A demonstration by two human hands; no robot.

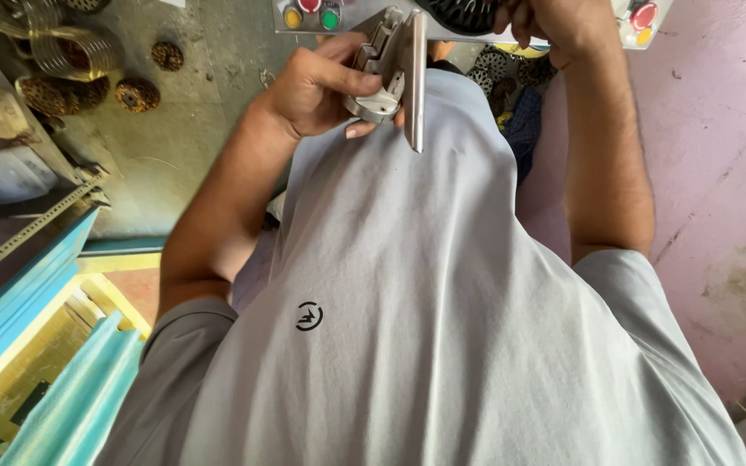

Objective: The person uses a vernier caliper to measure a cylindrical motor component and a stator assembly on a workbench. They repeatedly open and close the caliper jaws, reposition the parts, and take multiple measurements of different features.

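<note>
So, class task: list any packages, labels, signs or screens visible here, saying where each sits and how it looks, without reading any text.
Shirt logo: small round black emblem on the chest of the grey T-shirt, left of centre in the picture.
Control panel: pale plate at the top edge, with round yellow, red and green buttons; a red and a yellow button at the far right.
No packages or screens show.

pale grey t-shirt [442,302] with a small black round emblem [308,316]; silvery-grey metal tool [395,73]; pink wall [718,173]; turquoise and yellow frame [36,345]; control panel [338,17] with red, yellow, green buttons.
</note>
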